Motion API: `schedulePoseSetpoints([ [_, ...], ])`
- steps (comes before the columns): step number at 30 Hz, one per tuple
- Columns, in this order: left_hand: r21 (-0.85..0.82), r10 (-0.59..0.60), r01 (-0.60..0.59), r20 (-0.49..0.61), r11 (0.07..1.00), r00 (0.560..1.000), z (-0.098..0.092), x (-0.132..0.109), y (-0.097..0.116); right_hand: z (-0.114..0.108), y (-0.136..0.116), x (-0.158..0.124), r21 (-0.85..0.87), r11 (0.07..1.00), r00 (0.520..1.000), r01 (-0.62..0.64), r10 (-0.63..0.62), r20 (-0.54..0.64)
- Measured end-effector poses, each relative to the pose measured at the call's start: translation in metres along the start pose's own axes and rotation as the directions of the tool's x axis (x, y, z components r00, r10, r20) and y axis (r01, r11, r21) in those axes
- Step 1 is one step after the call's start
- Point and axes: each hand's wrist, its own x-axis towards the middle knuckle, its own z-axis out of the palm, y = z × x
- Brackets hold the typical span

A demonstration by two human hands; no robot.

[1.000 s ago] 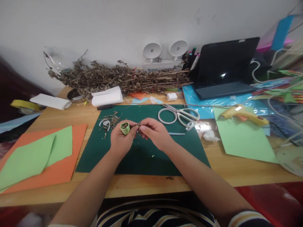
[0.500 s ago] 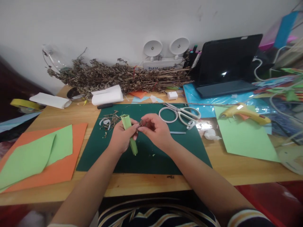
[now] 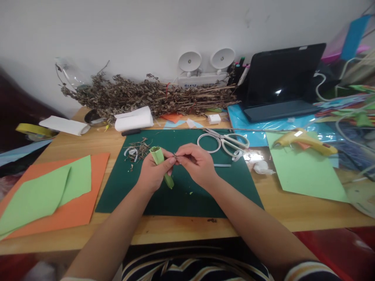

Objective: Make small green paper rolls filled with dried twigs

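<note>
My left hand (image 3: 152,170) is wrapped round a rolled green paper tube (image 3: 157,155), which leans over the dark green cutting mat (image 3: 187,205). Dry brown bits show inside the tube's upper opening. My right hand (image 3: 197,164) is closed in a pinch on a small piece of dried plant (image 3: 175,155), and the fingertips of both hands meet there. A little heap of dry stems (image 3: 141,148) and a curl of white paper lie on the mat left of the tube. White-handled scissors (image 3: 224,139) rest on the mat's back right part.
A long bundle of dried plants (image 3: 131,93) lies along the wall. Green and orange sheets (image 3: 74,210) are at the left. On the right are a yellow glue gun (image 3: 304,140) on green paper and a tablet (image 3: 285,76) standing behind. White rolls (image 3: 133,120) lie behind the mat.
The tube's top has tipped a little toward me, showing more of its opening. Both hands have shifted slightly, and the plant bit between the fingertips looks smaller and thinner.
</note>
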Motion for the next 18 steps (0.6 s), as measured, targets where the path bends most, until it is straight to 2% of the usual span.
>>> schedulePoseSetpoints([
  [6, 0.078, -0.016, 0.024, -0.09, 0.997, 0.996, -0.002, 0.002, 0.0, 0.003, 0.003, -0.003, -0.118, 0.988, 0.995, 0.099, -0.101, -0.012],
  [10, 0.037, -0.067, 0.069, -0.067, 0.997, 0.995, -0.001, 0.003, 0.003, 0.0, 0.005, -0.003, -0.261, 0.945, 0.98, 0.197, -0.184, 0.075],
  [13, -0.093, -0.18, 0.178, -0.011, 0.98, 0.984, 0.002, 0.002, 0.005, -0.003, 0.005, 0.001, -0.344, 0.899, 0.962, 0.271, -0.241, 0.127],
  [16, -0.24, -0.321, 0.323, 0.046, 0.916, 0.946, 0.006, 0.002, 0.006, -0.006, 0.007, 0.006, -0.416, 0.84, 0.937, 0.349, -0.316, 0.149],
  [18, -0.282, -0.378, 0.374, 0.043, 0.884, 0.925, 0.008, 0.003, 0.005, -0.007, 0.011, 0.009, -0.47, 0.795, 0.923, 0.384, -0.341, 0.177],
])
